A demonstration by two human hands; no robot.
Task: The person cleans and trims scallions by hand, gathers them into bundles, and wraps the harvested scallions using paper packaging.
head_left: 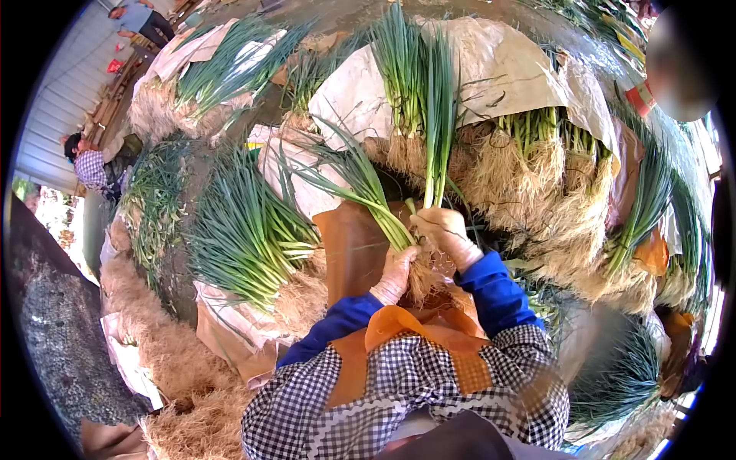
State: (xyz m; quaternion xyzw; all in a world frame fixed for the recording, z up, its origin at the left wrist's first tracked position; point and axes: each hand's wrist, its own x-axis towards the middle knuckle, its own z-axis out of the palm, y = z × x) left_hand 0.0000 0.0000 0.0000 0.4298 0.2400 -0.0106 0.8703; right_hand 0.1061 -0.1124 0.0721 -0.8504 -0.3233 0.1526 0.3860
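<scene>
My left hand (396,274), in a pale glove, is closed around the lower stems of a few green onions (389,218). Their leaves fan out up and to the left, and stringy roots (419,285) hang below the hand. Close beside it, my gloved right hand (446,232) is closed at the base of other long green onions (437,157), whose leaves point away from me. The fingers partly hide those stem ends. Just beyond stands a bundle of green onions (404,84) with its roots towards me, against a pale sheet (506,57).
A large heap of green onions (245,230) lies at my left. On the right, a rooty pile (529,184) sits partly under the sheet. More green onions (621,368) lie at lower right. Two people, one in a checked shirt (92,167), are at the far left.
</scene>
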